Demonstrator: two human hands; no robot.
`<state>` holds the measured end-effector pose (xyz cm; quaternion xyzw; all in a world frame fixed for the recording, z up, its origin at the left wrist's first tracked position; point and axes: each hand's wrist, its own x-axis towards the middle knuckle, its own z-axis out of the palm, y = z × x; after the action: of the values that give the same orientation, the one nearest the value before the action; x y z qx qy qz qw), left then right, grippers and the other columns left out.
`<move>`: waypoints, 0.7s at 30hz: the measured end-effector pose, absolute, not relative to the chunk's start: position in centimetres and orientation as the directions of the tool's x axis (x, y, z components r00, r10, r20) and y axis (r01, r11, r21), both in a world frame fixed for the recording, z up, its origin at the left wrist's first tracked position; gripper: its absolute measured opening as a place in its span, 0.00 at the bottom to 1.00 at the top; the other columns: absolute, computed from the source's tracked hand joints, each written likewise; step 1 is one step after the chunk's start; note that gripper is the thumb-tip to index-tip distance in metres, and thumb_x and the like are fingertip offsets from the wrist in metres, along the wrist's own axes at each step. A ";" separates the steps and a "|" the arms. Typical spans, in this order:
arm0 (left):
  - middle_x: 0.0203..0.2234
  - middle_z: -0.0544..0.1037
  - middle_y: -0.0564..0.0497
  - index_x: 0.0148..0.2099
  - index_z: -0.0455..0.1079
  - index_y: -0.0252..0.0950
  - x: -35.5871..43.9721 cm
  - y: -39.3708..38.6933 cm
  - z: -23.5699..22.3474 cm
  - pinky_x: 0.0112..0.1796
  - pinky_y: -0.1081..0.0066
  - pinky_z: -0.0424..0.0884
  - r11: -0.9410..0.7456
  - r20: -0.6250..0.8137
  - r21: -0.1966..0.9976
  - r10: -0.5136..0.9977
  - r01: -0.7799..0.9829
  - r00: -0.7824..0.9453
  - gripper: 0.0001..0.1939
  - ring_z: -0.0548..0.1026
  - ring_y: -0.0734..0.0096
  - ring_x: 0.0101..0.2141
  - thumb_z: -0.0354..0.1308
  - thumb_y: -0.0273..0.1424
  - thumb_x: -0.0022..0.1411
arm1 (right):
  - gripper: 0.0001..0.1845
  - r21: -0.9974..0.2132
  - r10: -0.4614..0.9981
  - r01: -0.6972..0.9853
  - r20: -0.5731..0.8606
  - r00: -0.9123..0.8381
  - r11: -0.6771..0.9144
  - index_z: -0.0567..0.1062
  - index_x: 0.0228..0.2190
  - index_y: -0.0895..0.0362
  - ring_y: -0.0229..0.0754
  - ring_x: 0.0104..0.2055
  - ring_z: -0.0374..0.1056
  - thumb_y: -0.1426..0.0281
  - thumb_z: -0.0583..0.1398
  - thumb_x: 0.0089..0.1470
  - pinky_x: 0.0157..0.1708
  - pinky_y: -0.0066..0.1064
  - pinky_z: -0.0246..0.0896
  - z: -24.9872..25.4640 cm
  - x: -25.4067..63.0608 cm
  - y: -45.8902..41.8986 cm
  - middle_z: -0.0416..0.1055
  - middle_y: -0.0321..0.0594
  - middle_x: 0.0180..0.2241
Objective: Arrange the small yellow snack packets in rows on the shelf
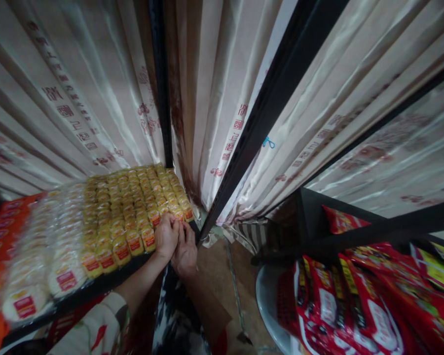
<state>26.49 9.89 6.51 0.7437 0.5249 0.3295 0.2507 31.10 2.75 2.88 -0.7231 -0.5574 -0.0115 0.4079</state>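
Observation:
My left hand (pixel 166 240) and my right hand (pixel 185 250) meet at the front right end of a shelf. Between their fingertips is a small yellow wrapped snack pack (pixel 178 215) with a red label, in the front row. Fingers of both hands are bent inward and press on it. Neat rows of the same yellow packs (pixel 126 207) stretch back and to the left. Beside them stand two columns of white round packs in clear wrap (pixel 64 276), also with red labels.
Orange packaging (pixel 7 246) lies at the far left. Dark metal posts (pixel 259 118) rise in front of pleated printed curtains (pixel 214 88). To the right, red snack bags (pixel 358 301) fill a rack above a pale basin (pixel 268 305). Brown flooring (pixel 222 286) shows between.

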 end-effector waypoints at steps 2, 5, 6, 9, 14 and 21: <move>0.26 0.69 0.51 0.31 0.59 0.38 26.4 9.7 6.6 0.34 0.69 0.66 -0.334 0.243 0.716 0.943 0.614 0.229 0.05 0.69 0.68 0.29 0.46 0.31 0.59 | 0.30 -0.582 0.786 0.813 0.492 0.375 -0.024 0.56 0.58 0.63 0.49 0.55 0.55 0.73 0.52 0.53 0.52 0.44 0.58 2.9 31.1 2.7 0.59 0.54 0.52; 0.26 0.69 0.51 0.31 0.59 0.38 26.4 9.7 6.5 0.35 0.68 0.67 -0.340 0.252 0.728 0.940 0.595 0.230 0.04 0.69 0.68 0.29 0.46 0.31 0.59 | 0.29 -0.595 0.771 0.804 0.506 0.386 -0.012 0.56 0.57 0.63 0.49 0.55 0.55 0.73 0.52 0.53 0.53 0.44 0.57 2.9 31.2 2.7 0.60 0.54 0.52; 0.26 0.69 0.52 0.30 0.59 0.39 26.4 9.7 6.4 0.35 0.68 0.67 -0.337 0.246 0.733 0.941 0.591 0.233 0.04 0.69 0.69 0.29 0.47 0.31 0.59 | 0.28 -0.604 0.767 0.797 0.500 0.401 -0.023 0.57 0.56 0.62 0.49 0.55 0.56 0.73 0.52 0.53 0.52 0.44 0.57 3.0 31.2 2.8 0.61 0.54 0.51; 0.26 0.69 0.52 0.30 0.59 0.38 26.4 9.9 6.3 0.35 0.69 0.67 -0.328 0.228 0.736 0.944 0.592 0.240 0.04 0.69 0.69 0.29 0.48 0.30 0.58 | 0.27 -0.633 0.763 0.771 0.469 0.446 -0.062 0.59 0.56 0.60 0.49 0.54 0.57 0.74 0.52 0.53 0.52 0.44 0.58 2.9 31.1 3.0 0.62 0.53 0.51; 0.26 0.70 0.51 0.31 0.61 0.37 26.3 9.9 6.4 0.36 0.68 0.67 -0.322 0.224 0.734 0.946 0.597 0.235 0.06 0.70 0.68 0.29 0.47 0.32 0.58 | 0.27 -0.673 0.763 0.739 0.464 0.451 -0.027 0.59 0.56 0.60 0.47 0.57 0.55 0.73 0.51 0.53 0.54 0.43 0.57 2.3 31.1 2.9 0.61 0.51 0.53; 0.29 0.73 0.47 0.32 0.64 0.36 25.9 9.1 6.8 0.39 0.65 0.67 -0.349 0.237 0.697 0.937 0.626 0.258 0.08 0.71 0.64 0.33 0.45 0.30 0.59 | 0.23 -0.720 0.722 0.693 0.503 0.476 0.045 0.62 0.52 0.64 0.46 0.57 0.56 0.74 0.48 0.54 0.53 0.44 0.58 1.1 31.4 2.7 0.61 0.55 0.53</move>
<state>25.94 9.07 6.81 0.7556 0.5169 0.3219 0.2412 31.42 2.66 1.09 -0.6910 -0.5117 0.0141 0.5104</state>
